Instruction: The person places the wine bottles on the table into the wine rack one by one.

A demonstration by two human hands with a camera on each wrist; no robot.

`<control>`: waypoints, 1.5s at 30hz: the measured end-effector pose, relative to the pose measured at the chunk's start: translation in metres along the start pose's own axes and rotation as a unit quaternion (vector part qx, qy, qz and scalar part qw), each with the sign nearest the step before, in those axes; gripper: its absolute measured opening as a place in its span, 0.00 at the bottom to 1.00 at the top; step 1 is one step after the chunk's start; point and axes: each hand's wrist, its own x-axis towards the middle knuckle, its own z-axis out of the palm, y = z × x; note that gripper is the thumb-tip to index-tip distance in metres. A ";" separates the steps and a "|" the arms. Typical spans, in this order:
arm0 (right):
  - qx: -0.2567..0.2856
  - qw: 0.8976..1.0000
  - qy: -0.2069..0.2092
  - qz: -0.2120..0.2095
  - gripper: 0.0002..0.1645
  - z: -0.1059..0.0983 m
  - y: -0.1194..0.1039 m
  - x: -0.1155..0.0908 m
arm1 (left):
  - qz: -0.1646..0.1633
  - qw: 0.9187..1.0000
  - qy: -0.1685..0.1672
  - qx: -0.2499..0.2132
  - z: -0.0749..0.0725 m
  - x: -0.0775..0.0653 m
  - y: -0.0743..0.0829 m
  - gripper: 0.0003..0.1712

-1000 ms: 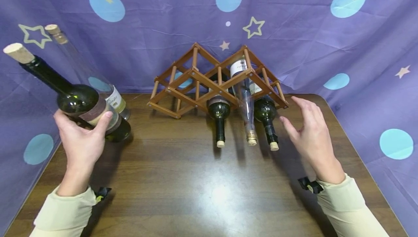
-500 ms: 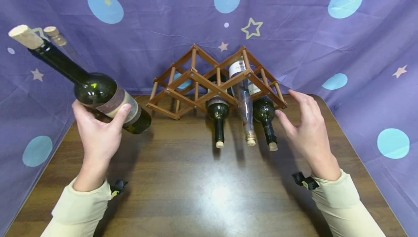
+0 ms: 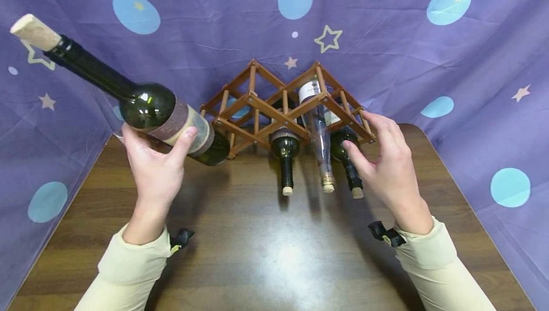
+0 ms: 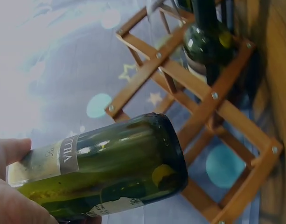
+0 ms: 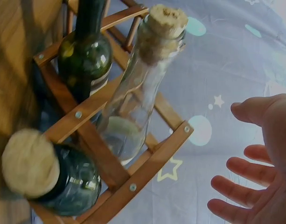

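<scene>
My left hand (image 3: 156,173) grips a dark green wine bottle (image 3: 147,106) round its labelled body, thumb on the label. The bottle tilts, its cork (image 3: 36,32) up to the left and its base towards the left end of a wooden wine rack (image 3: 269,109). In the left wrist view the base of this bottle (image 4: 133,156) overlaps the rack's slats. My right hand (image 3: 388,163) is at the rack's right end, fingers spread and holding nothing. Close by it, a corked green bottle (image 3: 343,137) lies in the rack, beside a clear bottle (image 3: 320,135) and another green one (image 3: 285,146).
The bottles in the rack point their necks towards the front of the wooden table (image 3: 240,254). Behind the held bottle, a clear bottle (image 3: 107,111) shows only in part at the left. A purple patterned cloth (image 3: 206,20) hangs around the table's back and sides.
My left hand has carried the green bottle right and up, towards the rack. My right hand has moved left, closer to the rack's right end. The bottles in the rack stay put.
</scene>
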 end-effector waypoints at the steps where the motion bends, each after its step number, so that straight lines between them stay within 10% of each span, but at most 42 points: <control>1: 0.004 1.000 0.001 -0.004 0.37 0.001 -0.002 0.001 | -0.004 1.000 0.000 -0.009 0.004 -0.001 0.001 0.44; 10: 0.032 0.999 -0.007 -0.041 0.41 0.011 -0.021 0.009 | -0.002 0.992 -0.026 -0.123 0.039 -0.008 0.003 0.43; 45: 0.036 0.992 -0.099 -0.065 0.60 0.050 -0.051 0.011 | -0.081 0.960 -0.098 -0.249 0.113 -0.069 0.006 0.35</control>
